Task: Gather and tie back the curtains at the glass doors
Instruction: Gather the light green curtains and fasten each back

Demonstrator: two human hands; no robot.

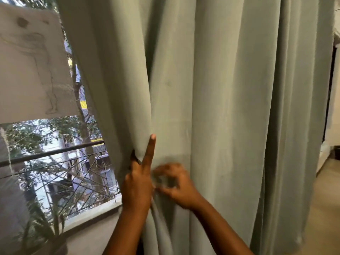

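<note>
Off to the left, past the glass, a dark metal balcony railing (55, 153) ran across in front of leafy trees (27, 137), and a pale sheet of cloth (31, 70) hung over the upper part of that side. A potted plant's long leaves (46, 223) poked up near the bottom corner. Over on the far right you could see a strip of pale floor (327, 190).

Most of the view was blocked by the sage-green curtain (220, 89), hanging in deep folds. The left hand (138, 183) had its grip on the curtain's edge, with one finger sticking straight up along the fabric and the others tucked into a fold. The right hand (176, 184) was right beside it, fingers curled around a bunch of the fabric, though it was pretty blurry.
</note>
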